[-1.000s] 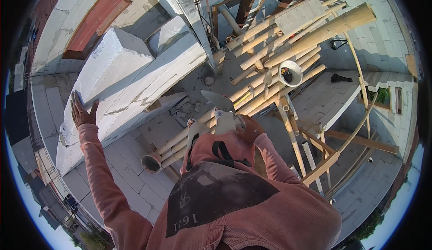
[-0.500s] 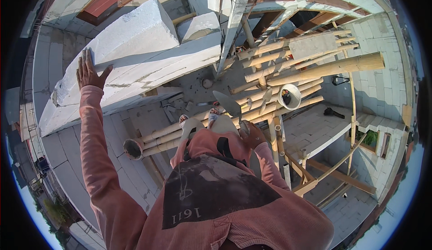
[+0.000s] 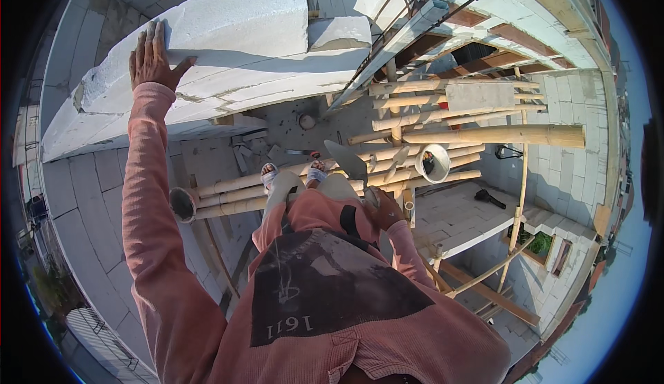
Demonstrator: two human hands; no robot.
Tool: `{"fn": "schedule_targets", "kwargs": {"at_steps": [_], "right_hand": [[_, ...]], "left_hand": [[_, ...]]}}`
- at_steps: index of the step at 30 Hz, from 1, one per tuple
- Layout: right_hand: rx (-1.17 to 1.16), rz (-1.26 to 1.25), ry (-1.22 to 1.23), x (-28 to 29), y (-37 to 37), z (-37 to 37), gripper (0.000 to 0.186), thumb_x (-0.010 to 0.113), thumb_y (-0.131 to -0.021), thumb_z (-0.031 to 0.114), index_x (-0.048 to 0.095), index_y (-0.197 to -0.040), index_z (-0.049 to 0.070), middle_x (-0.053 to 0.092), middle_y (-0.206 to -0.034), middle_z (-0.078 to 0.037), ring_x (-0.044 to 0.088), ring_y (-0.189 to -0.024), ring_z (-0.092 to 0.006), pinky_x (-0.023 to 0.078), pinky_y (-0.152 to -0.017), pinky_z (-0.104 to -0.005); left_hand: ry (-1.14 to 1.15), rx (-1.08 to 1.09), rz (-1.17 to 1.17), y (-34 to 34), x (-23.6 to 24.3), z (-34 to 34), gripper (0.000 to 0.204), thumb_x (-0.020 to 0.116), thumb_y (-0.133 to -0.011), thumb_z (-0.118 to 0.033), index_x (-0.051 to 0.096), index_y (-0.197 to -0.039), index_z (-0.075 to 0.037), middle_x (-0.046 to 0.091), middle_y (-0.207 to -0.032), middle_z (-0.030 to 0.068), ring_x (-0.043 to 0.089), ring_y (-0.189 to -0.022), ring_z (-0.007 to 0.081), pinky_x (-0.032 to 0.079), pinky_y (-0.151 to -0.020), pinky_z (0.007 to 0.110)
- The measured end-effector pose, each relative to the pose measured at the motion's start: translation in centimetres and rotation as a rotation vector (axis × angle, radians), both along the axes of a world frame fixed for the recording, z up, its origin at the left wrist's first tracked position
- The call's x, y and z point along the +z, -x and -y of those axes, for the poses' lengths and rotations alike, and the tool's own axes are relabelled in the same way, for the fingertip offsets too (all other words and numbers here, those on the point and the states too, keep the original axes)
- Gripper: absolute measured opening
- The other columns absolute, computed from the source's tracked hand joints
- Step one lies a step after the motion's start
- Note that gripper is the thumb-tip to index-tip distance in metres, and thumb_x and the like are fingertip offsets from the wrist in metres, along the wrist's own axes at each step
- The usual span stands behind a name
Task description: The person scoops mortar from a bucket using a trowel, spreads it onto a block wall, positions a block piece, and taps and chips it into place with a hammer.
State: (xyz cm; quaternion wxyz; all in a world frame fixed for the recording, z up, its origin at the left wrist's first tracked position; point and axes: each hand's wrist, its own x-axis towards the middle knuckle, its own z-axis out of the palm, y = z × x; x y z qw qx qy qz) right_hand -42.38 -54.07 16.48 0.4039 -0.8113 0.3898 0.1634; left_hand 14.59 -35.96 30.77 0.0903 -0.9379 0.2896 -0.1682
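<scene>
My left hand [image 3: 156, 58] lies flat against the white block wall [image 3: 228, 80], its fingers stretched upward and the thumb out to the side. Down by my right hip, my right hand [image 3: 382, 209] is wrapped round the handle of a trowel [image 3: 347, 163], whose grey pointed blade tilts up and away from me. Most of the handle is hidden by the fingers. A smaller cut block [image 3: 339, 35] sits on the wall beside a taller one. My feet stand on bamboo poles below the wall.
Bamboo poles [image 3: 498, 135] form a scaffold ahead and to the right. A white bucket [image 3: 434, 163] stands on them; another bucket [image 3: 183, 204] is at their left end. A metal post [image 3: 387, 55] and thin steel bars rise beside the wall. Broken blocks [image 3: 242, 154] lie on the floor below.
The view has turned, so the scene sits somewhat rotated. My left hand stays flat on the wall, and my right hand keeps its hold on the trowel.
</scene>
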Motion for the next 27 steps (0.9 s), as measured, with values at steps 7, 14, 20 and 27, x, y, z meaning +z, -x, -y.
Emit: {"fn": "schedule_targets", "kwargs": {"at_steps": [7,14,20,27], "right_hand": [[0.03,-0.05,-0.039,2.0,-1.9,-0.8,0.06,0.061,-0.09,0.039,0.05,-0.137,0.005,0.057,-0.133,-0.022,0.056,-0.121,-0.0395,0.045,-0.104,-0.0439],[-0.009,-0.054,-0.054,2.1,-2.0,-2.1,0.058,0.061,-0.09,0.037,0.049,-0.137,0.005,0.057,-0.133,-0.022,0.054,-0.123,-0.0388,0.044,-0.105,-0.0429],[-0.018,-0.018,-0.029,2.6,-2.9,-3.5,0.061,0.061,-0.09,0.04,0.048,-0.138,0.005,0.056,-0.135,-0.022,0.053,-0.125,-0.0384,0.044,-0.105,-0.0431],[-0.012,-0.066,0.021,2.2,-3.6,-5.6,0.068,0.06,-0.09,0.044,0.045,-0.141,0.001,0.055,-0.137,-0.023,0.053,-0.126,-0.038,0.043,-0.107,-0.0426]], "left_hand": [[0.009,0.019,-0.02,0.6,0.5,0.1,0.107,0.074,-0.075,-0.065,0.019,-0.157,-0.024,0.024,-0.163,0.0022,0.019,-0.151,0.0225,0.016,-0.122,0.049],[-0.012,0.062,-0.061,1.4,1.2,0.6,0.107,0.076,-0.075,-0.059,0.019,-0.157,-0.022,0.024,-0.163,0.0027,0.019,-0.151,0.0231,0.017,-0.122,0.049],[-0.033,0.101,-0.107,1.7,1.8,1.0,0.108,0.076,-0.075,-0.062,0.017,-0.158,-0.025,0.02,-0.164,0.0022,0.018,-0.151,0.0228,0.015,-0.123,0.05],[-0.037,0.091,-0.115,2.0,2.2,1.1,0.106,0.075,-0.077,-0.061,0.017,-0.158,-0.024,0.019,-0.164,0.0019,0.018,-0.151,0.0235,0.015,-0.123,0.051]]}}
